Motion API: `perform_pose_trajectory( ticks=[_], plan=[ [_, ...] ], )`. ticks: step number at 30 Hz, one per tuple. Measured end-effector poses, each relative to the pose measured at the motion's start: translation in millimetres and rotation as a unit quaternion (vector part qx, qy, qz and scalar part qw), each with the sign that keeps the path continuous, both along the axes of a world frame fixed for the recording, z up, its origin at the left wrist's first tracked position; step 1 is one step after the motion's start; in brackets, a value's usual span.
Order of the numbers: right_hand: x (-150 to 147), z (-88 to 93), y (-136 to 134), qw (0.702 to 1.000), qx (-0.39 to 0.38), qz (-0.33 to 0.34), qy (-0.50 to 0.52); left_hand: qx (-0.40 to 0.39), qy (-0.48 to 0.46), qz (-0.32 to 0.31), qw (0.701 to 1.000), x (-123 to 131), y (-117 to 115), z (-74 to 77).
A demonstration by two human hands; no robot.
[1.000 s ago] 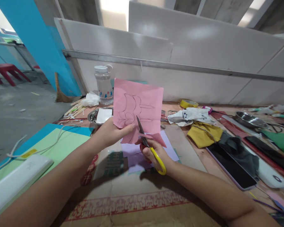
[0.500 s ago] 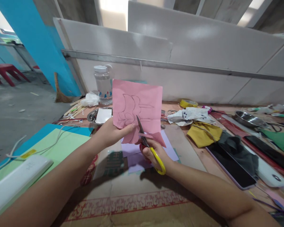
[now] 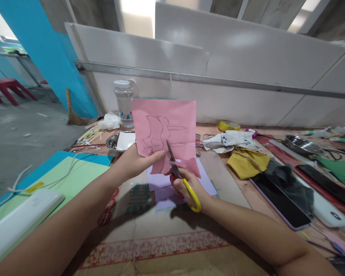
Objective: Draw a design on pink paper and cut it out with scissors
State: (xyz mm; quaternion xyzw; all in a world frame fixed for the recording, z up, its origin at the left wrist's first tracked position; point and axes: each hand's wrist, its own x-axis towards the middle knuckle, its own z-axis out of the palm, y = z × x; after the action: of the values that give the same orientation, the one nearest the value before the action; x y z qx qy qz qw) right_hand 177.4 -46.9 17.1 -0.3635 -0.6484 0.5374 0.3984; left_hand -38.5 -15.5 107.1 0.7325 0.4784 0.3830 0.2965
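Observation:
A sheet of pink paper [image 3: 181, 115] with a pencil-like line drawing stands upright before me. My left hand [image 3: 142, 159] pinches its lower left part, thumb in front and the other fingers hidden behind. Scissors [image 3: 193, 195] with yellow and red handles are gripped in my right hand [image 3: 191, 188], just below the sheet. Their dark blades point up across the drawing, and the paper is cut at its lower edge, where a narrow flap curls beside the blades. Purple paper sheets [image 3: 165, 197] lie beneath on the cardboard [image 3: 126, 230].
Behind the pink paper stand a water bottle [image 3: 123, 101] and a metal bowl [image 3: 111, 142]. On the right lie a yellow cloth [image 3: 248, 163], a phone [image 3: 284, 203], a second phone [image 3: 329, 184] and another metal bowl [image 3: 303, 145]. A white device [image 3: 25, 214] rests on green paper [image 3: 83, 168] at left.
The upper part of the pink paper has shifted slightly left and down, and its face has turned a little. Both hands and the scissors have hardly moved.

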Motion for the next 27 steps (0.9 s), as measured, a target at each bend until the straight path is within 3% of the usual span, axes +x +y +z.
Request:
perform_pose_trajectory(
  ticks=[7,14,22,27],
  plan=[
    [1,0.5,1,1.000,-0.003,0.003,0.004,0.001,0.000,-0.014,1.000,-8,3,5.8],
    [0,8.8,3,0.998,0.033,0.002,-0.046,-0.071,-0.071,0.058,0.993,-23,9,17.8],
    [0,9.7,3,0.996,0.007,-0.020,-0.087,-0.014,0.055,0.019,0.998,-30,9,22.8],
    [2,9.7,5,0.998,0.017,-0.007,-0.065,0.022,0.062,0.019,0.998,-23,7,22.5]
  ],
)
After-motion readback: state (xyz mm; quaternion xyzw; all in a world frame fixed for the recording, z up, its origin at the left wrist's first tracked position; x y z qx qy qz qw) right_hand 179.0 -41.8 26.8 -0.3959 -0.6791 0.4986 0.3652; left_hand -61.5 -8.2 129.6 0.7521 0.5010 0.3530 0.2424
